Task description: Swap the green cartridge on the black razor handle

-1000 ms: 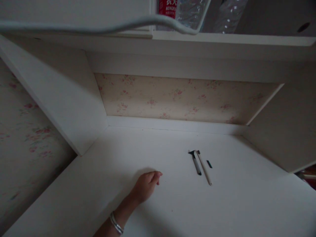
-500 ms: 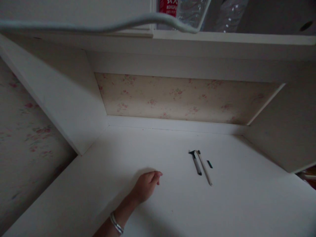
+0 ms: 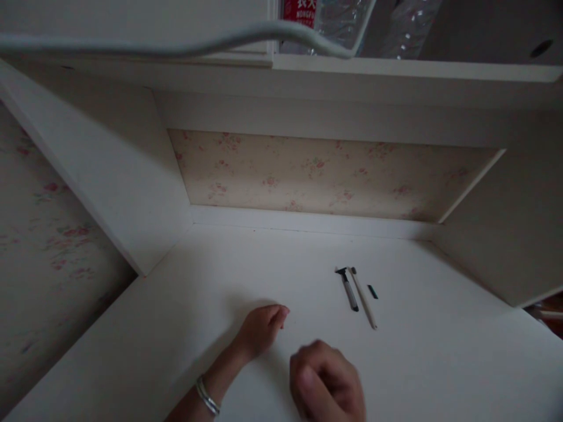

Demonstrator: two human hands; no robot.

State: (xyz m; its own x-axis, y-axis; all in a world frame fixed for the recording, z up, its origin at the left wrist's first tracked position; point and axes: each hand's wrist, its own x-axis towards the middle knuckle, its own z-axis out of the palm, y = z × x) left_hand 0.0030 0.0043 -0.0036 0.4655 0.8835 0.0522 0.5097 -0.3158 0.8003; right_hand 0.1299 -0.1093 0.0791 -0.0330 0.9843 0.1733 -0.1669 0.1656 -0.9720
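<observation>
My left hand (image 3: 261, 331), with silver bangles (image 3: 206, 396) on the wrist, rests on the white desktop (image 3: 220, 264) with its fingers curled into a loose fist. Nothing shows in it. At the bottom, nearer the camera, my right hand (image 3: 329, 384) is raised and slightly blurred, its fingers folded in with the thumb across them; I see no object there. Right of both hands lie a black and grey razor (image 3: 349, 291), a pale toothbrush (image 3: 364, 300) with a dark head, and a small dark green strip (image 3: 372, 291). Neither hand touches them.
White side panels (image 3: 118, 176) flank the desktop, with floral wallpaper (image 3: 272, 170) at the back. Overhead, a shelf (image 3: 417, 69) holds clear plastic bottles (image 3: 409, 26) and a red-labelled pack (image 3: 299, 12). A pale cable (image 3: 176, 47) crosses the top left.
My right hand has come into view from the bottom edge, curled. The left hand stays in the same place, still closed. The razor, toothbrush and strip have not moved.
</observation>
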